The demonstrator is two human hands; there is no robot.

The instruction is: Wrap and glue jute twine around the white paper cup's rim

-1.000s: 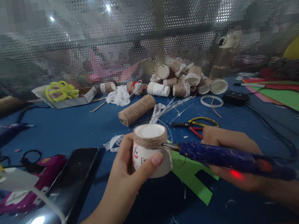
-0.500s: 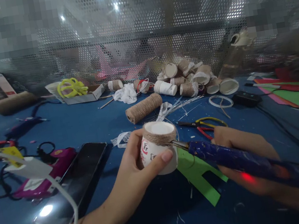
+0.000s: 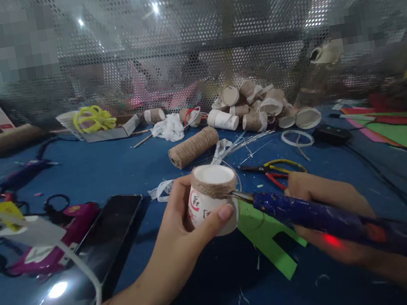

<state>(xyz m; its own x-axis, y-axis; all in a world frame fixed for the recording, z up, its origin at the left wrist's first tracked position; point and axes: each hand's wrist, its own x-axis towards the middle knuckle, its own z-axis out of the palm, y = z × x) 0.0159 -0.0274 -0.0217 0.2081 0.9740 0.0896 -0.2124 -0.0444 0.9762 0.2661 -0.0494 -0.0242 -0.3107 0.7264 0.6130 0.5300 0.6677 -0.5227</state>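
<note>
My left hand (image 3: 184, 227) is wrapped round a small white paper cup (image 3: 206, 213) with red and black print, its open mouth facing up. Brown twine (image 3: 215, 188) circles the cup just under the rim. In my right hand (image 3: 322, 195) is a blue hot glue pen (image 3: 305, 211) with a red light glowing on its side and a translucent stick at its back end. The metal nozzle touches or nearly touches the twine's lower edge on the cup's right side. Beneath the cup lies a cut green paper piece (image 3: 277, 251). Behind it rests a twine spool (image 3: 195, 147).
Pliers (image 3: 267, 167) with yellow and red handles lie behind my right hand. A phone (image 3: 112, 234), a magenta tool (image 3: 59, 242) and a white cable (image 3: 88, 279) are at left. Twine-wrapped cups (image 3: 254, 108) pile up at the back. Coloured paper sheets (image 3: 404, 128) lie right.
The whole view has shifted slightly, so things appear a little further left. Both hands keep their hold, and the nozzle stays at the twine's lower edge.
</note>
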